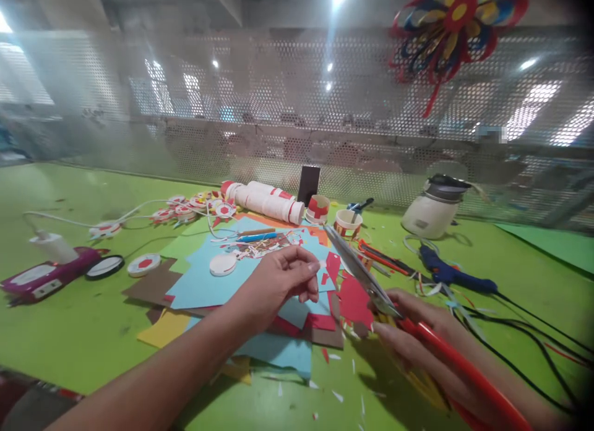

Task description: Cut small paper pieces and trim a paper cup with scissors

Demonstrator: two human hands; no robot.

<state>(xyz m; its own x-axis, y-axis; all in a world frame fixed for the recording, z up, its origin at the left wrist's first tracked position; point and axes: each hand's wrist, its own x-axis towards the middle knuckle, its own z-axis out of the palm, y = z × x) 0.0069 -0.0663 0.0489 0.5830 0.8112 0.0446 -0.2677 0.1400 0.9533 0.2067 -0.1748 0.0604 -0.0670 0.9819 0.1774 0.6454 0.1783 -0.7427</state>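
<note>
My left hand (292, 275) is over the stack of coloured paper (199, 279), its thumb and index finger pinched on a small white piece (322, 265). In my right hand (413, 332) are large scissors (366, 279) with red and yellow handles, the blades pointing up and to the left, toward the left hand. Below the hands lie red paper (355, 298) and small white and red scraps (337, 396). A round white disc (223, 264) sits on the light blue paper, left of the left hand, near a blue pen (257, 237).
Behind the paper are wrapped white rolls (269, 201), two cups (318, 208) (348, 223) and a dark upright phone (309, 185). A blue glue gun (457, 275), its cables and a pale jug (434, 208) stand right. Left are a purple power strip (51, 275) and red-white discs (143, 265).
</note>
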